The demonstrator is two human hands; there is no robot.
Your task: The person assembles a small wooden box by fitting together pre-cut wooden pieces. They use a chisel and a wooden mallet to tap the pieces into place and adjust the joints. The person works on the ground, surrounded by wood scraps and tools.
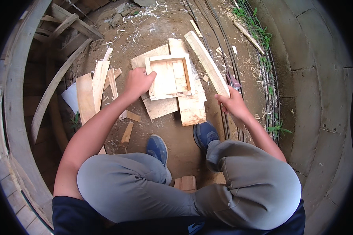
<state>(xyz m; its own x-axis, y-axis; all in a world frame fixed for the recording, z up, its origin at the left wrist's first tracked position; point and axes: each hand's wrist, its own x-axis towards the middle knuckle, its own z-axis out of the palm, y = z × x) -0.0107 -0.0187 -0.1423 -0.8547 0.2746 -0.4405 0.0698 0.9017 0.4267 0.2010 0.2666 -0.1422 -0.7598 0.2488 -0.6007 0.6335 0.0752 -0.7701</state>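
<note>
A square wooden frame (pixel 189 74) lies flat on several loose boards (pixel 193 112) on the ground before my feet. My left hand (pixel 140 81) is closed around the frame's left side, its thumb over the inner edge. To the right, my right hand (pixel 233 102) grips the near end of a long pale wooden strip (pixel 207 62). That strip slants away to the upper left, and its far end comes close to the frame's top right corner without visibly touching it. My palm hides the strip's near end.
Wood offcuts (pixel 100 80) lie left of the frame, near a timber structure (pixel 21 78). Dark cables (pixel 211 15) run along the ground at right, beside weeds and a block wall (pixel 313 90). Wood chips litter the dirt. My blue shoes (pixel 157 150) stand just below the boards.
</note>
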